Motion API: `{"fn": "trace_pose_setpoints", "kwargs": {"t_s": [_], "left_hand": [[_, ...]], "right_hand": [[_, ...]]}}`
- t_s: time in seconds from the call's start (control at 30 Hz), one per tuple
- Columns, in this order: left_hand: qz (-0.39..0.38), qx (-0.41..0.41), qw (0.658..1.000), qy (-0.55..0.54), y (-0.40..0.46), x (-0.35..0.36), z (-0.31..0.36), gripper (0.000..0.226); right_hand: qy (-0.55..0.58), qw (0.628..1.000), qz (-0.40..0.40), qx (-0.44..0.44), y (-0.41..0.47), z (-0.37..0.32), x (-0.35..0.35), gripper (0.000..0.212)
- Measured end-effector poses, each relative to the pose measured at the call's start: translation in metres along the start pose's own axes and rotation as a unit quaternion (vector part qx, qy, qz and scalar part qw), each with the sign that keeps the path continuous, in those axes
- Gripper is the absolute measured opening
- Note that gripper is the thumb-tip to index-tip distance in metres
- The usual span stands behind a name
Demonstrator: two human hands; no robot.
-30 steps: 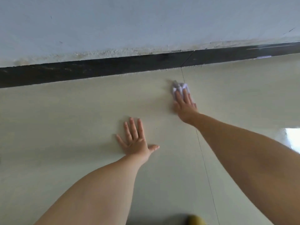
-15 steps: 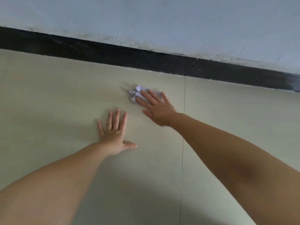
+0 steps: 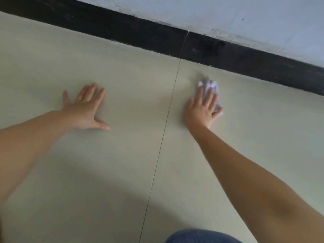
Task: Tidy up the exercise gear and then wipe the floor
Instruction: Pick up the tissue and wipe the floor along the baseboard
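Right hand (image 3: 201,109), fingers straight, presses a crumpled white tissue (image 3: 208,84) onto the floor (image 3: 122,172), near the black skirting (image 3: 122,30). Left hand (image 3: 84,109), spread flat, rests beyond the tile joint (image 3: 163,135).

Smooth, faintly glossy floor tiles (image 3: 122,71) are lying below a dark baseboard (image 3: 122,30); the crumpled white tissue (image 3: 209,85) is looking papery.

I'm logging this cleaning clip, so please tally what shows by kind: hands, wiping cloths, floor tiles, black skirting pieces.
Hands: 2 (left hand, right hand)
White cloth: 1
Floor tiles: 2 (left tile, right tile, one seam between them)
Black skirting pieces: 2 (left skirting piece, right skirting piece)
Total: 7
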State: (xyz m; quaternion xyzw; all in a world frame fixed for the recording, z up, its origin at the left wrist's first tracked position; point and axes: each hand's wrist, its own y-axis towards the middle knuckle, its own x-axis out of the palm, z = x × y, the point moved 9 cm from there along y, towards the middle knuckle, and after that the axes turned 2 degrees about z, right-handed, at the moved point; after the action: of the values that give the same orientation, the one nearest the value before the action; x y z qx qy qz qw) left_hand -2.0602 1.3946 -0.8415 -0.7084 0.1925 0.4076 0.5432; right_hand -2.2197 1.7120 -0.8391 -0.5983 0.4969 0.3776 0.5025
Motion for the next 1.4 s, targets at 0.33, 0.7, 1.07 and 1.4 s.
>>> {"fn": "trace_pose_setpoints", "kwargs": {"t_s": [0.33,0.7,1.07,1.4], "left_hand": [[0.113,0.058,0.984,-0.125,-0.021,-0.015,0.090,0.055],[0.079,0.041,0.992,-0.095,-0.021,0.005,0.105,0.058],[0.060,0.097,0.990,-0.088,-0.034,0.005,0.154,0.056],[0.057,0.076,0.990,-0.103,-0.028,0.000,0.179,0.055]], "right_hand": [[-0.033,0.952,-0.022,-0.302,-0.086,0.007,0.022,0.051],[-0.022,0.999,-0.016,-0.042,-0.111,0.094,0.006,0.059],[-0.060,0.989,-0.019,-0.134,-0.149,0.160,-0.003,0.054],[-0.072,0.967,-0.057,-0.239,-0.214,0.069,0.027,0.061]]}}
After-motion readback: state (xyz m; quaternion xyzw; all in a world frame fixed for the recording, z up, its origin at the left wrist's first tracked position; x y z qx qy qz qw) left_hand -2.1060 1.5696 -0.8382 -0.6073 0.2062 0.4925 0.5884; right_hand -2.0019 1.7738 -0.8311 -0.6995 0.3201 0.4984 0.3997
